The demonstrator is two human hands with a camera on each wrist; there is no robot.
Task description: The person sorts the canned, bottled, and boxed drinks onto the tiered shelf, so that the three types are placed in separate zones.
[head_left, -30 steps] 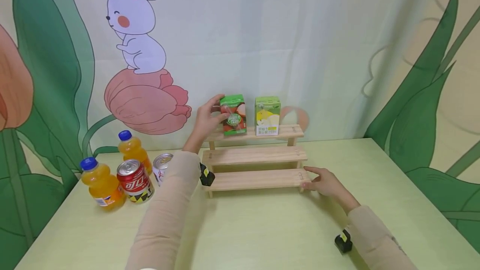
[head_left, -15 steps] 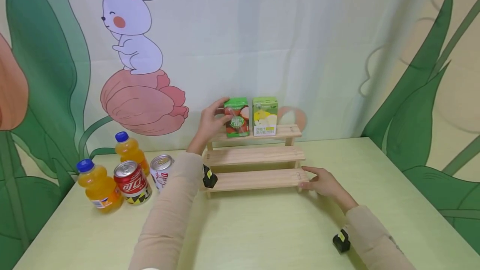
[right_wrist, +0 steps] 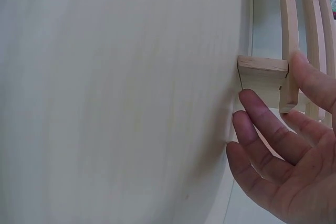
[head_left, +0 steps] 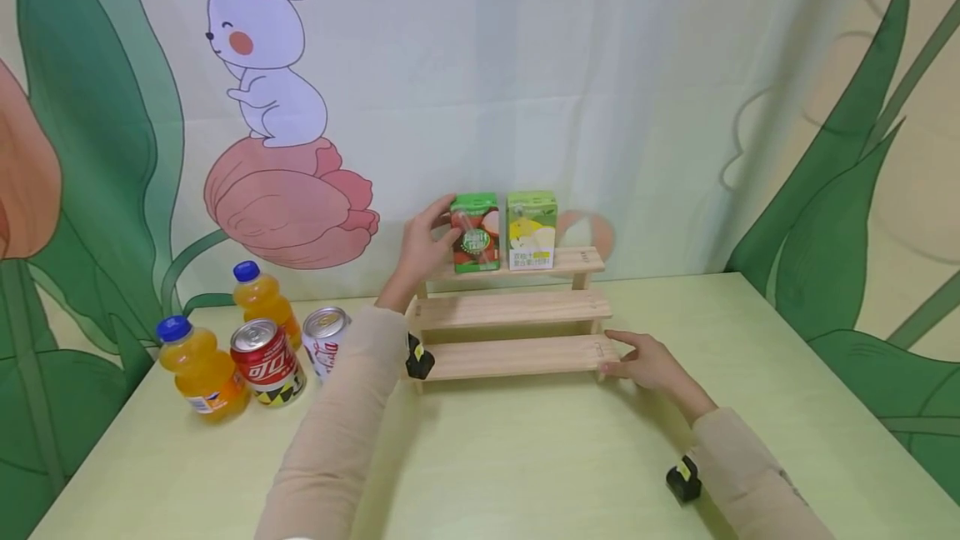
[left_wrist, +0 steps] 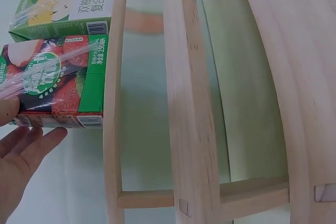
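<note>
A three-step wooden display rack (head_left: 513, 309) stands at the back of the table. On its top step my left hand (head_left: 427, 250) holds a green and red juice box (head_left: 476, 233), thumb on the front, fingers at its left side. The left wrist view shows that thumb at the straw on the juice box (left_wrist: 52, 77) and the base at the step's edge. A yellow-green juice box (head_left: 532, 232) stands upright just to its right. My right hand (head_left: 648, 363) grips the right end of the bottom step, thumb on the board (right_wrist: 290, 40) and other fingers loosely curled around the end.
At the left stand two orange drink bottles (head_left: 204, 377) with blue caps, a red can (head_left: 267, 362) and a white cola can (head_left: 324, 344), partly behind my left sleeve (head_left: 337, 423). A printed curtain (head_left: 660, 107) hangs right behind the rack.
My left hand has moved the red and green juice box slightly right, closer to the yellow-green one, and it now stands straighter. My right hand stays at the bottom step's end.
</note>
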